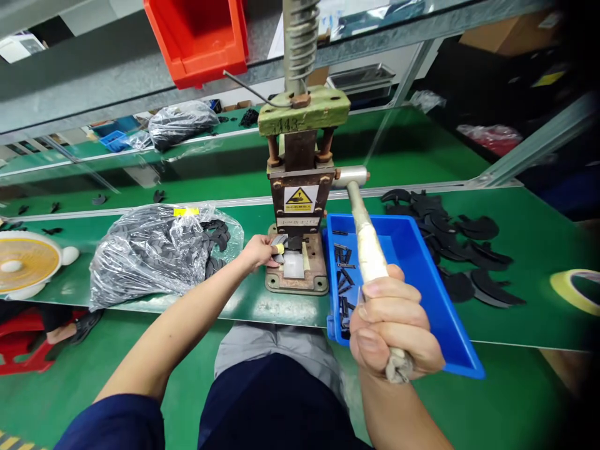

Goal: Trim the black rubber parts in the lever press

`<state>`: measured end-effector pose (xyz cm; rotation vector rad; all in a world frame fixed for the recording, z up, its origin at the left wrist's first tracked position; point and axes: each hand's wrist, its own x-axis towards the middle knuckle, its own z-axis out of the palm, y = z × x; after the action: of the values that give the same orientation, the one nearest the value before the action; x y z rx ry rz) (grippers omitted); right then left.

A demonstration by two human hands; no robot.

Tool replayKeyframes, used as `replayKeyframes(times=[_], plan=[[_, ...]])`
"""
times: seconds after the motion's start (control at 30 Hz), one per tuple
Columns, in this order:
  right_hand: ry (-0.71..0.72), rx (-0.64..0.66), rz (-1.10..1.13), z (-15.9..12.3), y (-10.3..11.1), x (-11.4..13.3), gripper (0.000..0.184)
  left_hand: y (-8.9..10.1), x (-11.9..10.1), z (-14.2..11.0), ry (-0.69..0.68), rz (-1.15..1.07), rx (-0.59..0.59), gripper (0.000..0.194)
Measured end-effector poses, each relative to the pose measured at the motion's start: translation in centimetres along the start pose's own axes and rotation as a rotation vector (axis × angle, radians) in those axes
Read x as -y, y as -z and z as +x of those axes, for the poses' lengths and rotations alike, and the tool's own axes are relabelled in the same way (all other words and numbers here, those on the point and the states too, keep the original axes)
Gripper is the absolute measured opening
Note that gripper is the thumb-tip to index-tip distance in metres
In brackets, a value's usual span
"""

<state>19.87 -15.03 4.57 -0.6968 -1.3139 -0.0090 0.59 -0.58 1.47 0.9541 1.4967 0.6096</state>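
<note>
Wrapped lever (369,244), right of centre: clenched in your right hand (397,322). Grey piece (280,240), mid-frame: pinched by your left hand (260,252) at the press base (314,284). Blue bin (407,256), lower right: black parts (345,281).

The person's left arm reaches forward from a dark short sleeve, its elbow bent outward, and the left hand (260,252) is farther from the body, thumb and fingers pinched. The right hand (396,322) is nearer and looks larger, raised at the right, its fingers curled into a closed grip above a bare forearm angled up from below.
</note>
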Motion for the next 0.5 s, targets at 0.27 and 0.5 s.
replayKeyframes(times=[0.27,0.5], plan=[[0.047,-0.047,-0.001,0.5,-0.3,0.1,0.027,4.1,2.1,0.5,-0.090,-0.055,-0.177,0.011],[0.176,-0.300,0.071,0.4,-1.9,-2.1,0.055,16.3,6.5,-3.0,-0.218,0.490,-0.433,0.009]])
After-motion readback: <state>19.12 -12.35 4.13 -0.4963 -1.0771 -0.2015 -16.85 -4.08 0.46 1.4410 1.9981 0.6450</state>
